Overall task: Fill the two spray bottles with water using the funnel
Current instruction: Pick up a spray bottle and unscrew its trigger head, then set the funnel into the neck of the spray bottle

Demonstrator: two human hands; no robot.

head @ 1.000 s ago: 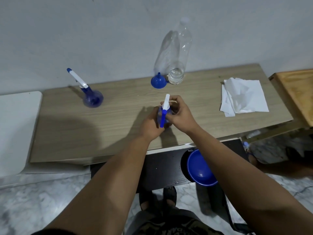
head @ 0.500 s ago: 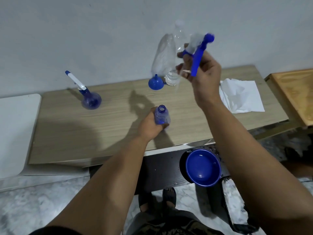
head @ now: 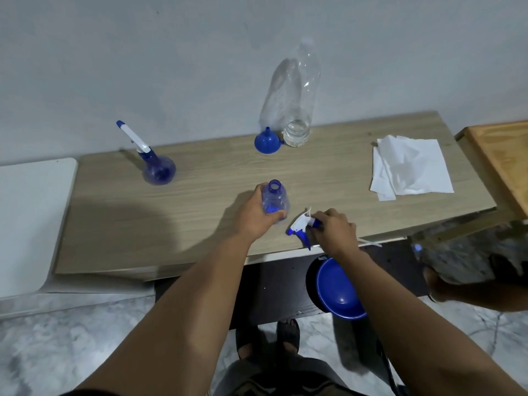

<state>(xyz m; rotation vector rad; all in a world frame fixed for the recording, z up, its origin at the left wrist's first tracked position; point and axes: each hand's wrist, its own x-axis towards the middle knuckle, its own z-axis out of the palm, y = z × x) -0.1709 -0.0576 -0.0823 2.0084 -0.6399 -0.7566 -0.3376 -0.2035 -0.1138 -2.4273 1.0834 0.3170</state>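
**Q:** Report hand status.

**A:** My left hand (head: 254, 217) wraps its fingers around the open spray bottle (head: 275, 200), upright on the table (head: 200, 201). My right hand (head: 333, 232) pinches the spray head (head: 301, 228) and holds it low at the table's near edge, just beside the bottle.

**Q:** Location of remaining items?

**A:** The funnel (head: 267, 142) sits upside down at the back, touching the clear water bottle (head: 297, 115). The second spray bottle (head: 157, 167), head still on, stands well apart to the left.

**Q:** Failure risks?

**A:** The spray head's thin tube overhangs the edge; its weight could drag the head off. The light, empty bottle could tip once I let go. Pouring off-centre would spill; the tissues (head: 411, 165) are near.
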